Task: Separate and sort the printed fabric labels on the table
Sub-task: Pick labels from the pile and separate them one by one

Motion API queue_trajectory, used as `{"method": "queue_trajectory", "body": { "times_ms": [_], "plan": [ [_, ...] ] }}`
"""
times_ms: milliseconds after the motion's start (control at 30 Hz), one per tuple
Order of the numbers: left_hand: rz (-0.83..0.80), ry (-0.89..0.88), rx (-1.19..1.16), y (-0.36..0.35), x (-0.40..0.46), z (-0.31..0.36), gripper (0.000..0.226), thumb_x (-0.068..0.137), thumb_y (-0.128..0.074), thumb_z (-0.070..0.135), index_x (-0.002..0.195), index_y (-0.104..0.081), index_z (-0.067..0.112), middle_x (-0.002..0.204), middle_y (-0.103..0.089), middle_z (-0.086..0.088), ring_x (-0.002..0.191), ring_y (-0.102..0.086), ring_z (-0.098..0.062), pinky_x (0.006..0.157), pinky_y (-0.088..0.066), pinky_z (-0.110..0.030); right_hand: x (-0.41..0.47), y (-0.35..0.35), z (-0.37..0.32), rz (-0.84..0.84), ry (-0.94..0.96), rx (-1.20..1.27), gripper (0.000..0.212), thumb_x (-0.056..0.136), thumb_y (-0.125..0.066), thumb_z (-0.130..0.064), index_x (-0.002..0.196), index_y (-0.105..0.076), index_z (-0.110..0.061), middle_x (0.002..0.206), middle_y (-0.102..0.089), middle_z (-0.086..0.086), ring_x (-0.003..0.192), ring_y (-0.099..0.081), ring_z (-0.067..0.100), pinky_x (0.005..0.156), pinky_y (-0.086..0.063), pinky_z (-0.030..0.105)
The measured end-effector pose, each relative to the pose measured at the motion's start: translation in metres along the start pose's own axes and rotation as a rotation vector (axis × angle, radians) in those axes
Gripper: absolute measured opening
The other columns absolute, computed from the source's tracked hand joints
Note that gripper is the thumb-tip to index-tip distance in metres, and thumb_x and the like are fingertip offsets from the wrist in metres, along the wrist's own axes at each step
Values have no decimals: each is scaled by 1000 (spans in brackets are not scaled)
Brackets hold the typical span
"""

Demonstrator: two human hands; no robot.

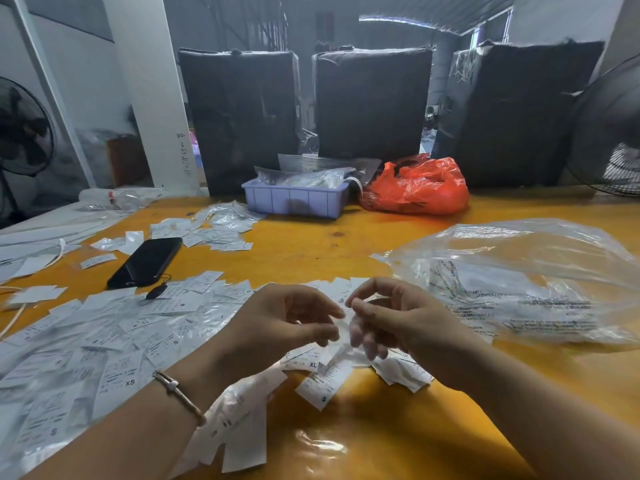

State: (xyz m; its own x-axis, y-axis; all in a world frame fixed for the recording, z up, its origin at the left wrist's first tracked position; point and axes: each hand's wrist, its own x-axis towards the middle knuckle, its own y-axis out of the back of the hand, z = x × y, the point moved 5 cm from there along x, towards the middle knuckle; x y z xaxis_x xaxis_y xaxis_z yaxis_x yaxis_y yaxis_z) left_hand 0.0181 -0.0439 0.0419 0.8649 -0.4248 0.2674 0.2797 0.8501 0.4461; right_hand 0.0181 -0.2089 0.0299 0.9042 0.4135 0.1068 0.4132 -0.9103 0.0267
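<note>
Both hands are hovering close together over the glossy orange-yellow table (346, 237), near its front edge. The left hand (287, 320) is curling its fingers and thumb toward a small white printed fabric label (341, 325), blurred, which is hanging between the two hands; the right hand (388, 317) is pinching that same label at its top with thumb and forefinger, other fingers curled below. The left hand's grip looks like a pinch but blur is making it hard to confirm. A thin metal bracelet (178, 393) is sitting on the left wrist.

A small loose heap of white labels (332, 372) marked XL and S is lying directly under the hands. A wide spread of white printed labels (114, 337) marked XS and S is covering the table's left side. A black smartphone (145, 261) is lying beyond that spread. A crumpled clear plastic bag with printed text (526, 278) is sitting to the right. At the back, a lavender plastic tray (294, 199) is standing beside a red-orange plastic bag (419, 188).
</note>
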Motion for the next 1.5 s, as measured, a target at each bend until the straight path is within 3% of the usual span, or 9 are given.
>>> {"method": "queue_trajectory", "body": {
  "times_ms": [100,200,333,433,700,833,1033,1200,1500],
  "plan": [
    [25,17,-42,2,0,-1,9,82,-71,-3,90,-73,-3,74,-73,-14,66,-67,-20,64,-54,-22,0,3,1,-15,14,-56,42,76,-72,-27,105,-58,-1,79,-68,19,59,-59,23,58,-44,30],
    [12,39,-30,2,1,-3,7,83,-71,4,85,-73,-2,71,-73,-11,63,-67,-19,61,-53,-21,-2,7,-2,9,62,-104,34,73,-76,-1,104,-63,-3,77,-70,17,63,-62,25,58,-50,26],
    [33,52,-58,4,0,-4,19,75,-73,25,77,-72,6,68,-72,-9,62,-66,-17,60,-53,-21,-4,31,-15,322,248,-329,13,84,-64,4,92,-67,-6,68,-70,12,56,-62,18,54,-48,21],
    [92,73,-55,10,0,-5,22,73,-75,29,77,-71,7,69,-72,-8,63,-67,-15,60,-53,-20,-7,53,-23,541,335,-621,17,84,-62,5,88,-69,-9,70,-69,4,62,-65,17,59,-53,28],
    [146,115,-93,15,-1,-10,9,81,-71,0,83,-64,5,83,-76,-10,77,-72,-18,62,-51,-15,2,37,0,192,160,-1050,36,77,-76,-33,112,-67,-28,113,-61,-18,106,-53,0,92,-43,23],
    [192,103,-42,21,-1,-12,12,82,-71,2,80,-71,15,78,-73,-5,71,-68,-12,63,-51,-15,1,37,0,233,168,-1062,24,79,-76,-31,103,-72,-25,99,-70,-11,91,-63,4,84,-51,28],
    [135,92,-12,16,0,-12,15,77,-71,35,82,-75,22,79,-73,-1,71,-65,-9,63,-51,-18,3,39,-2,235,186,-1045,15,78,-78,-25,92,-76,-19,88,-74,-5,80,-66,6,77,-53,27],
    [73,97,-72,10,0,-13,11,91,-64,15,85,-66,6,66,-70,-10,53,-62,-20,48,-44,-21,2,40,-4,247,227,-1044,7,81,-75,-16,87,-77,-17,83,-74,-6,76,-65,2,73,-52,18],
    [36,75,-59,6,2,-12,9,88,-67,7,96,-70,9,73,-73,-11,64,-68,-21,58,-52,-25,-6,42,-21,492,376,-1007,3,78,-69,-9,78,-69,-12,77,-73,2,75,-69,17,68,-57,40]
  ]
}}
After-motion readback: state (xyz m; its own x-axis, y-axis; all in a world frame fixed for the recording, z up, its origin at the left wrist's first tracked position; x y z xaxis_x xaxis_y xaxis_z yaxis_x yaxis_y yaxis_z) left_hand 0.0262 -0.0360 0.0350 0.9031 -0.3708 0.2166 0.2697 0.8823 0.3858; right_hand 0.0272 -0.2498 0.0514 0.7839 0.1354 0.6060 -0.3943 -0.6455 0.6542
